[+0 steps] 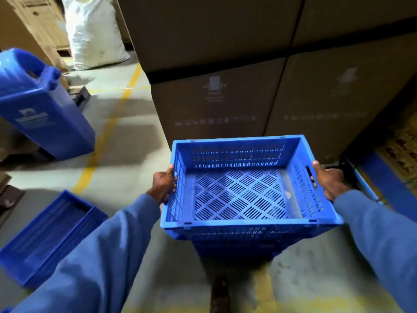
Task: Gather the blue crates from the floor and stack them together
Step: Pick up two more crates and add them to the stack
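At the upper left of the frame a blue can (42, 105) stands tilted, its handle at the top; pale print on its side is too blurred to read. Behind it, at the top, a white sack (94, 32) leans by cartons. At the lower left a flat blue crate (48, 236) lies on the floor (126, 136), its near end hidden by the left sleeve. A yellow line (106, 134) runs from top centre down toward the left, and the grey floor on either side of it is open between can, flat crate and the boxes (225, 102) that fill the upper right.

The left hand (163, 185) is closed on the left wall of a perforated blue crate (243, 190), thumb over the rim, fingers on the outside. That crate sits at centre, level, upright and empty, right above more blue crate edges (234, 247) showing under its near side; whether it rests on them cannot be told. A shoe (220, 292) shows below. The right hand (329, 182) grips the right wall, fingertips through the handle slot.

The boxes bear faint handling symbols and a row of characters, unreadable. At the far right edge, a blue strip (383, 175) and patterned material.
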`<act>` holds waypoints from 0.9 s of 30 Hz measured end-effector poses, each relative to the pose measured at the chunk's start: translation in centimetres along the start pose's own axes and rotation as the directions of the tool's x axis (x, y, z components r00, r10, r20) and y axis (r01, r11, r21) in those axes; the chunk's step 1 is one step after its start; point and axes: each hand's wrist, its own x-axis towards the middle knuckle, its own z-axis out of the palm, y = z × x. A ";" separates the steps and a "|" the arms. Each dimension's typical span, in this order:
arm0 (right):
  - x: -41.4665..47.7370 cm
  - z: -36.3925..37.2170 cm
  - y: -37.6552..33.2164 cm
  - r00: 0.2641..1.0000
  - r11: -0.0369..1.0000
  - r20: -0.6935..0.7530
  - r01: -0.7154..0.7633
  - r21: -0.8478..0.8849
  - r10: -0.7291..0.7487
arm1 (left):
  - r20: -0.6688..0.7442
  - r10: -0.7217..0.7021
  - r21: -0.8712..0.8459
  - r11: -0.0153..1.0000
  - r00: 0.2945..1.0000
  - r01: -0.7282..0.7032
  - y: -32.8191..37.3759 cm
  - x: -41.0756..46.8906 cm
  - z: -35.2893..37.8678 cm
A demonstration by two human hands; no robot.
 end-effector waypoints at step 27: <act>10.7 1.8 6.6 0.995 0.992 -0.033 -0.095 -0.081 0.093 | 0.044 -0.092 0.076 0.993 0.995 0.088 -1.3 4.4 5.7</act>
